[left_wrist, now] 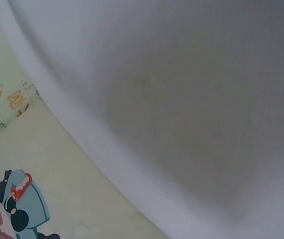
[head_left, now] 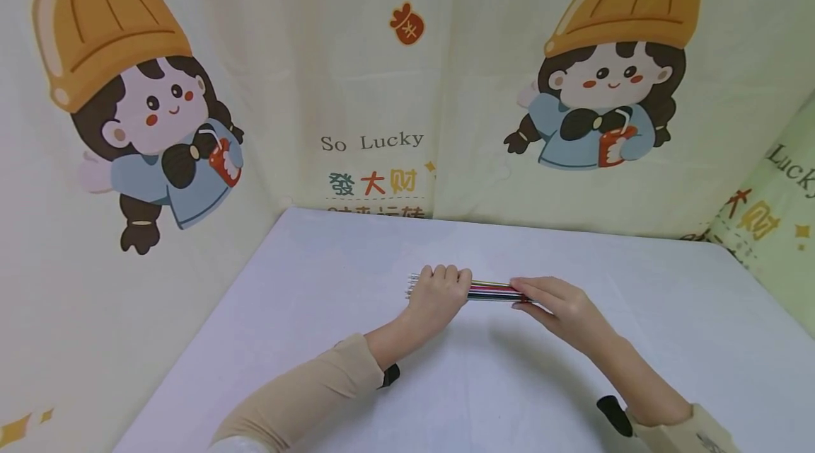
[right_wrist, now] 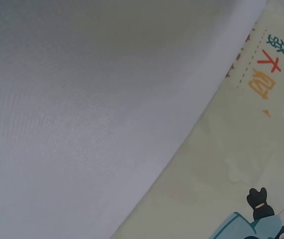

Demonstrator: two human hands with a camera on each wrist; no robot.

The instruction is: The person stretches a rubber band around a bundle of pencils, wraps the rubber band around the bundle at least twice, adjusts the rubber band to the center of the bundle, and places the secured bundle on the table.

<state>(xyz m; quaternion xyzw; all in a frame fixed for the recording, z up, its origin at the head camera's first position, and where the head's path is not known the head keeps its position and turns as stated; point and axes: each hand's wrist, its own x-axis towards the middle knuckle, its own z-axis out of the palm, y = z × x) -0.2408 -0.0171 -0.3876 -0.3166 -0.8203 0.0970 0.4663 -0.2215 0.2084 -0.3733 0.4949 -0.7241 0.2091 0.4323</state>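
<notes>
Both hands are on one bundle of thin colored pens (head_left: 490, 289), held level just above the white table (head_left: 356, 262), about mid-table. The left hand (head_left: 439, 291) has its fingers curled tight around the bundle near the end with the tips sticking out. The right hand (head_left: 555, 306) pinches the other end between fairly straight fingers and thumb. Cartoon-print cloth (head_left: 382, 85) hangs behind. The wrist views only catch table and cloth.

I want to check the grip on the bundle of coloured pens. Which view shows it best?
The head view: the bundle of pens lies between the left hand and right hand. Both wrist views show only table and backdrop.
</notes>
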